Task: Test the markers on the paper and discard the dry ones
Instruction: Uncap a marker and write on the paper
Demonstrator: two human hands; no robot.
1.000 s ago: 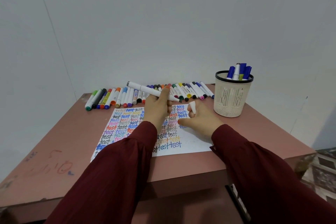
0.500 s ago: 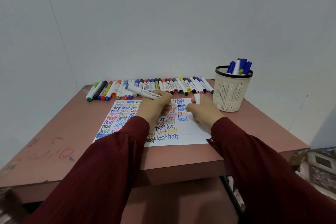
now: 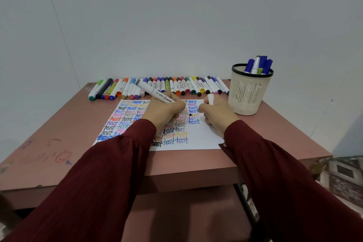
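Over the paper (image 3: 202, 139), my left hand (image 3: 165, 112) grips an uncapped marker (image 3: 157, 93), its dark tip set on the sheet beside the blue "test" column. My right hand (image 3: 218, 114), on the paper's right side, pinches the white cap (image 3: 210, 98). I judge a test stroke is starting; next comes steady pressure, then judging the ink. The barrel reads "Smooth". Beyond the paper lies the marker row (image 3: 176, 86), and right of it stands the basket (image 3: 247, 94).
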